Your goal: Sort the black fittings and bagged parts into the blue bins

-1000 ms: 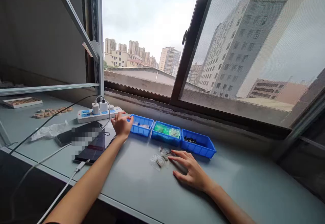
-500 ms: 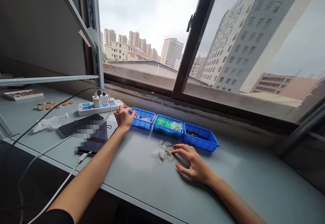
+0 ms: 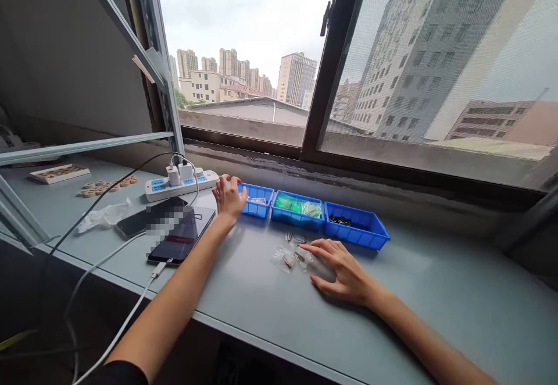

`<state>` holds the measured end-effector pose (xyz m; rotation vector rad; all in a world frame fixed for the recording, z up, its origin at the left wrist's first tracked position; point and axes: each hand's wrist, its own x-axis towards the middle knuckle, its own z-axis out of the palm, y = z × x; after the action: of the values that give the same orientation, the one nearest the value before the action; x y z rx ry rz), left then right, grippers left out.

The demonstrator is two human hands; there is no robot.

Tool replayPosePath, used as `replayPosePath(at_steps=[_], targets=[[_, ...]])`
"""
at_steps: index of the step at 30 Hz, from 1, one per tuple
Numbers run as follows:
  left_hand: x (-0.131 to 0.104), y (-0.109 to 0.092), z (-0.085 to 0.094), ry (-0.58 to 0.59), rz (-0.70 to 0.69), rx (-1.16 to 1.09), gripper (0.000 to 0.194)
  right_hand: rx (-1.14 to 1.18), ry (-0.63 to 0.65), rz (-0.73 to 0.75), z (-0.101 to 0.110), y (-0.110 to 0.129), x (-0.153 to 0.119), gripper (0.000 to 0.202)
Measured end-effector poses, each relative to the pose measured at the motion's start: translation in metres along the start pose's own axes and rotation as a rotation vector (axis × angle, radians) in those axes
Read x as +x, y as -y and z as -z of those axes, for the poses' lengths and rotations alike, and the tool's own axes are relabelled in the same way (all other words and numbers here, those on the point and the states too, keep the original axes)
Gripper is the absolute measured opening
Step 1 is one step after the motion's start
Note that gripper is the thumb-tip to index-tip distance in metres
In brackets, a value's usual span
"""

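Note:
My left hand (image 3: 230, 199) is at the left end of the left blue bin (image 3: 260, 210). Its fingers are bent but apart, and nothing shows between them. That bin contains small clear packets (image 3: 257, 200), partly hidden by the hand. My right hand (image 3: 342, 271) rests low over the table, open, with fingers and thumb spread. Its index fingertip reaches the edge of several small clear plastic bags (image 3: 285, 260) holding little metal pieces, perhaps screws. The middle blue bin (image 3: 297, 220) holds green and clear packets; in the right blue bin (image 3: 360, 234) are small black parts.
A phone (image 3: 176, 236) with a white cable and another dark device (image 3: 148, 216) lie left of my left forearm. Behind them stands a power strip (image 3: 181, 184) with plugs. Crumpled plastic (image 3: 104, 216), round wooden pieces (image 3: 102, 187) and a shelf frame (image 3: 172, 106) are farther left.
The view has shifted, so the table items appear farther right. My left hand remains by the left bin, its fingers raised slightly more. My right hand stays beside the small bags.

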<state>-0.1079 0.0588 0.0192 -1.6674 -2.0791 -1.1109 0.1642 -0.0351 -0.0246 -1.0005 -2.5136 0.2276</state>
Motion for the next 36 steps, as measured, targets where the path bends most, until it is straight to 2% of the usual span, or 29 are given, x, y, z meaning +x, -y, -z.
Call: replayPosePath(at_steps=[3,5,6,8,10,13,18,25,31,36], targets=[[-0.008,-0.012,0.006,0.051,-0.132,-0.072,0.015,-0.059,0.011,-0.008,0.0,0.003,0.002,0.045],[-0.016,-0.023,0.011,0.121,-0.289,-0.181,0.014,-0.073,-0.006,-0.011,-0.003,0.003,0.003,0.039],[-0.022,-0.03,0.013,0.2,-0.381,-0.247,0.015,-0.072,-0.025,-0.013,-0.004,0.003,0.003,0.036],[-0.035,-0.044,0.016,0.435,-0.581,-0.386,0.022,-0.068,-0.075,-0.016,-0.007,0.003,0.003,0.031],[-0.049,-0.059,0.017,0.61,-0.776,-0.428,0.031,-0.062,-0.105,-0.026,-0.009,0.003,0.003,0.024],[-0.067,-0.073,0.015,0.669,-0.904,-0.393,0.026,-0.015,-0.093,-0.058,-0.009,0.003,0.002,0.019],[-0.073,-0.07,0.014,0.665,-0.975,-0.343,0.022,0.095,-0.079,-0.087,-0.005,0.002,0.0,0.03],[-0.066,-0.063,0.023,0.58,-0.955,-0.261,0.02,0.307,-0.115,-0.222,-0.01,-0.004,-0.006,0.055],[-0.068,-0.062,0.024,0.6,-0.974,-0.27,0.025,0.365,-0.157,-0.253,-0.014,0.002,-0.003,0.051],[-0.069,-0.061,0.02,0.64,-1.008,-0.265,0.024,0.252,-0.146,-0.318,-0.01,-0.002,-0.003,0.052]])
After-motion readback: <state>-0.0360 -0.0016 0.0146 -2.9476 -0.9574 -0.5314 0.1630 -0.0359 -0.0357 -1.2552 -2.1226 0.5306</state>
